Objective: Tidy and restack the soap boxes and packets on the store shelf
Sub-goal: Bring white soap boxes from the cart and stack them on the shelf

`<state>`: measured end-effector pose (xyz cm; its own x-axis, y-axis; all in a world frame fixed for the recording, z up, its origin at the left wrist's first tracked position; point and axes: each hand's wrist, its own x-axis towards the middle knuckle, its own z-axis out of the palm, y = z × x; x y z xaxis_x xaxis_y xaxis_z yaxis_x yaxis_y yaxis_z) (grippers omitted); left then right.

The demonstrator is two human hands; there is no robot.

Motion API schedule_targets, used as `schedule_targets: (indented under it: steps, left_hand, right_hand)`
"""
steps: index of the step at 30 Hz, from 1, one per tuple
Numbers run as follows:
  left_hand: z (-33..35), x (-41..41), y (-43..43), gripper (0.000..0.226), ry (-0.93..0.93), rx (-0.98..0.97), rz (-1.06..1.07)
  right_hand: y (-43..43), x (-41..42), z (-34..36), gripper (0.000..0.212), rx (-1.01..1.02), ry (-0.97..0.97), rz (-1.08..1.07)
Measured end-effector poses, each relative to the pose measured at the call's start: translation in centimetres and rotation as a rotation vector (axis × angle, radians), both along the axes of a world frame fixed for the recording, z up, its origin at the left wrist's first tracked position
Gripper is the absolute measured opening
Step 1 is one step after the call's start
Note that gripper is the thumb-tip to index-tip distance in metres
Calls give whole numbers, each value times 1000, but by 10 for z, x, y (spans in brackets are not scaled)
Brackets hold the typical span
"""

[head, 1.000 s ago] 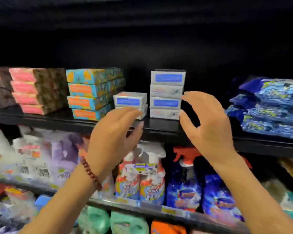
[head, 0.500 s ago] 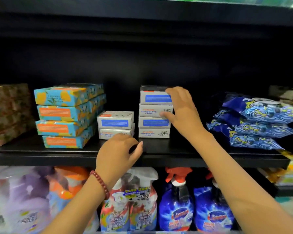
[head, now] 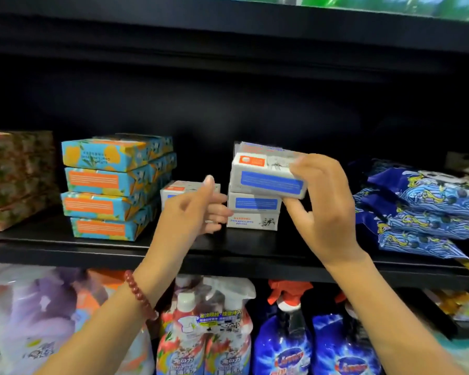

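My right hand [head: 322, 209] grips a white soap box [head: 266, 177] with blue and orange labels, lifted and tilted off the top of a stack of white boxes [head: 252, 212]. My left hand [head: 192, 212], fingers apart and empty, hovers in front of a shorter pile of white boxes [head: 176, 189] just left of that stack. A stack of blue-and-orange soap boxes [head: 111, 185] stands further left on the black shelf [head: 65, 247]. Blue patterned packets [head: 423, 209] lie piled at the right.
Brown-and-pink boxes [head: 14, 180] sit at the far left of the shelf. Below the shelf edge stand spray bottles [head: 209, 328] and blue refill pouches [head: 282, 347]. The shelf's back is dark and deep, with another shelf board overhead.
My right hand went from open in the air to the top of the white stack and has lifted the top box toward me. My left hand rose in front of the shorter pile.
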<state>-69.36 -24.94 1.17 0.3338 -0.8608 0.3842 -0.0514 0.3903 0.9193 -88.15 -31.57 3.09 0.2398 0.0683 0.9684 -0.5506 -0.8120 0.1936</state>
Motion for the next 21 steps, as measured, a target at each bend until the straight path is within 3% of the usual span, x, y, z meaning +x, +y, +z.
schedule_targets:
  steps: [2, 5, 7, 14, 16, 19, 21]
  left_hand:
    - [19, -5, 2, 74, 167, 157, -210]
    - [24, -10, 5, 34, 22, 107, -329]
    - [19, -9, 7, 19, -22, 26, -341]
    - [10, -4, 5, 41, -262, -214, -176]
    - [9, -3, 3, 46, -298, -252, -186]
    - [10, 1, 0, 54, -300, -281, -231]
    - [12, 4, 0, 76, -188, -203, -298]
  right_hand:
    - [7, -2, -5, 19, -110, 50, 22]
    - [13, -2, -10, 15, -109, 117, 62]
    - [15, -5, -10, 26, -49, 188, 83]
    - [25, -11, 10, 65, 842, 75, 388]
    - [23, -10, 12, 61, 839, 76, 390]
    - [25, -6, 8, 48, 664, 30, 320]
    - [26, -2, 2, 40, 495, 4, 248]
